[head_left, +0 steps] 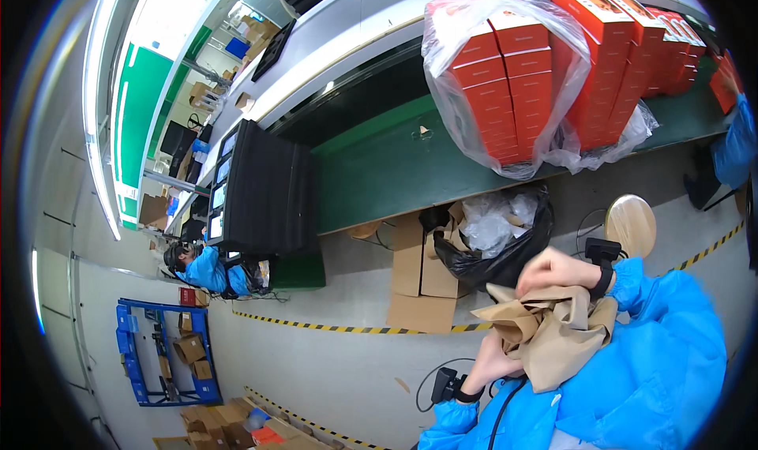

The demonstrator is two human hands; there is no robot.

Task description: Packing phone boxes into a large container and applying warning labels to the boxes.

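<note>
Crumpled brown paper (564, 335), folded into several layers, is bunched up in front of my blue jacket. My left hand (493, 359) grips its lower edge, with the fingers partly hidden under the folds. At the upper edge, my right hand (549, 270) is closed with curled fingers, pressed against the paper. Black devices are strapped to both my wrists. Just beyond my right hand stands a black bin bag (505, 264) filled with clear plastic wrap (493, 225).
A green-topped bench (387, 178) carries red boxes (505, 87) in clear plastic, and more red box stacks (604, 63). Flattened cardboard (418, 272) lies beside the bag. A round stool (630, 223) stands nearby. Other people in blue are at far left (207, 270) and right (736, 146).
</note>
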